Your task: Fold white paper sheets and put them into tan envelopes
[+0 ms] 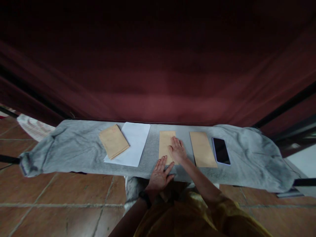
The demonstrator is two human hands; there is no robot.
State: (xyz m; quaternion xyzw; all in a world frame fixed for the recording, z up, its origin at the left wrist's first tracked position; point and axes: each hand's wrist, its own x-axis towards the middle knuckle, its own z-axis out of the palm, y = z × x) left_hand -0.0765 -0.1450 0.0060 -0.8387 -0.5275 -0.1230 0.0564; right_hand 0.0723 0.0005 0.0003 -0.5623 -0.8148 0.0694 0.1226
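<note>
Tan paper piece (164, 144): flat on the bench, under both hands

Position. The tan paper piece lies near the middle of the bench (154, 148), its long sides running from the far edge toward the person. A grey cloth (79, 144) covers the bench and is wrinkled at both ends.

Left hand (159, 177). Released; palm down, fingers spread. The fingertips rest at the near end of the paper piece, while the rest of the hand lies off it, toward the person. A dark band (145, 199) encircles the wrist.

Right hand (177, 151). Released; palm down, fingers extended toward the far edge. It lies across the right side of the paper piece and covers part of it. Neither hand grasps anything.

Adjacent items, right side. A second tan paper (202, 149) lies flat, apart from the first. Just beside it is a phone (221, 150), screen up and dark, with a pale purple rim; whether the two touch cannot be told.

Adjacent items, left side. White paper (134, 148) lies flat at a slight slant. A tan paper stack (114, 141), set askew, overlaps its left part.

Surroundings. A dark red backdrop (158, 102) rises behind the far edge. Brown floor tiles (74, 191) show on the near side.
</note>
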